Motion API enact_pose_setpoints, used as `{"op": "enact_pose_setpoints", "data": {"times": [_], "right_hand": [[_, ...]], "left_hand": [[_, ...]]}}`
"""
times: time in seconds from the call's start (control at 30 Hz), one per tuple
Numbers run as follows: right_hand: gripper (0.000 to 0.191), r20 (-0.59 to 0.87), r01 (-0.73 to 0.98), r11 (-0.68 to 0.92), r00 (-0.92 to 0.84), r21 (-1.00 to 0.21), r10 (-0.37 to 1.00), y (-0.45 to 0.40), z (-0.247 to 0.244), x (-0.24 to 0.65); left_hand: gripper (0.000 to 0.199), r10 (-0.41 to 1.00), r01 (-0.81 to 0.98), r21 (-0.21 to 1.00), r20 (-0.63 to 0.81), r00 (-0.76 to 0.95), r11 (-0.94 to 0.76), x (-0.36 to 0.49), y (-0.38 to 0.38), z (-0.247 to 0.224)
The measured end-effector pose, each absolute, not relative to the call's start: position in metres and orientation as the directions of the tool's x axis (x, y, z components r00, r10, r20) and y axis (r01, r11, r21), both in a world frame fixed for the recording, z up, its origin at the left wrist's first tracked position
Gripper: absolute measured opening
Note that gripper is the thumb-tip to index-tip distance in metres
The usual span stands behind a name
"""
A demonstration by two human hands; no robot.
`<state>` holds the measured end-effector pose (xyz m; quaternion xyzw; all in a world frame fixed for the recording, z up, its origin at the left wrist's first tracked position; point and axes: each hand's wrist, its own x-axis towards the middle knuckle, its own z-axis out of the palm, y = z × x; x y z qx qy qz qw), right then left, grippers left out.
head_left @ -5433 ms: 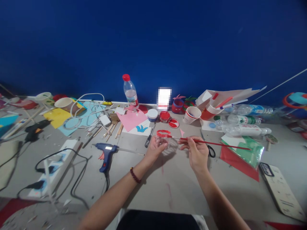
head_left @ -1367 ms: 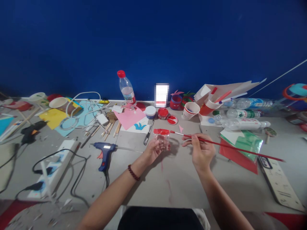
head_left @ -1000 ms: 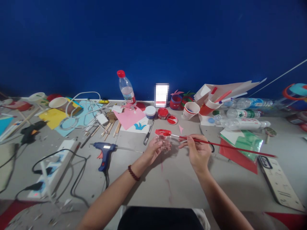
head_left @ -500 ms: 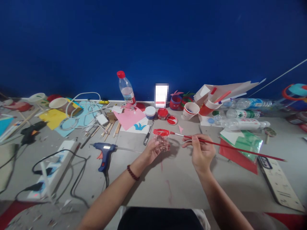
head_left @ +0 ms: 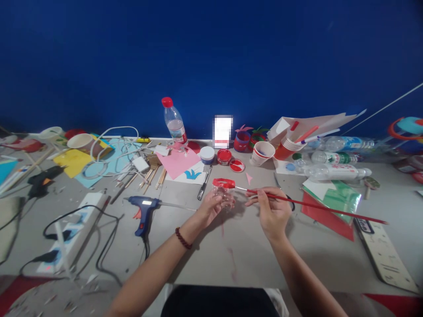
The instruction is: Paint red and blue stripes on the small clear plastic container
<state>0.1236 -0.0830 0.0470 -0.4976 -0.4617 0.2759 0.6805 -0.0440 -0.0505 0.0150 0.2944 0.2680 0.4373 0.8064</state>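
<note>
My left hand [head_left: 211, 207] is closed around a clear piece of plastic bottle [head_left: 224, 199], whose upper rim is coated in red paint. A long red-handled paintbrush [head_left: 307, 203] rests between the fingers of my right hand [head_left: 272, 211]. Its bristles touch the painted rim on the right side. Behind the hands stands an open jar of red paint [head_left: 224, 156], with its red-smeared lid [head_left: 237, 165] lying beside it. A closed paint jar [head_left: 207, 155] is just to the left. Part of the bottle piece is hidden by my left fingers.
A blue glue gun [head_left: 143, 213] and a power strip [head_left: 74, 233] with cables lie on the left. A bottle with a red cap [head_left: 174, 121] stands at the back. Paper cups [head_left: 262, 153], plastic bottles [head_left: 337, 171], coloured sheets [head_left: 330, 211] and a wooden board [head_left: 385, 255] are on the right.
My right hand has moved slightly left with the paintbrush, and the bristles now lie further over the red rim. The left hand has stayed almost in place.
</note>
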Motion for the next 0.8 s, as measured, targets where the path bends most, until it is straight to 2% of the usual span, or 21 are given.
{"op": "enact_pose_setpoints", "data": {"times": [0.3,0.47,0.6,0.7,0.8], "right_hand": [[0.024,0.336,0.093,0.332,0.459,-0.939,0.822,-0.0803,0.0498,0.1282],[0.022,0.327,0.027,0.369,0.526,-0.929,0.785,-0.0800,0.0471,0.1302],[0.020,0.317,-0.014,0.379,0.519,-0.925,0.794,-0.0812,0.0442,0.1292],[0.018,0.348,0.020,0.387,0.480,-0.922,0.805,-0.0826,0.0465,0.1260],[0.017,0.389,0.068,0.404,0.450,-0.912,0.804,-0.0839,0.0491,0.1234]], "left_hand": [[0.052,0.851,-0.579,0.652,-0.212,0.481,0.490,-0.0470,-0.0479,0.0135],[0.051,0.842,-0.580,0.629,-0.250,0.478,0.517,-0.0478,-0.0482,0.0115],[0.052,0.883,-0.536,0.725,-0.219,0.415,0.432,-0.0450,-0.0480,0.0148],[0.056,0.934,-0.454,0.835,-0.178,0.310,0.310,-0.0415,-0.0475,0.0175],[0.056,0.957,-0.383,0.888,-0.173,0.234,0.255,-0.0391,-0.0475,0.0175]]}}
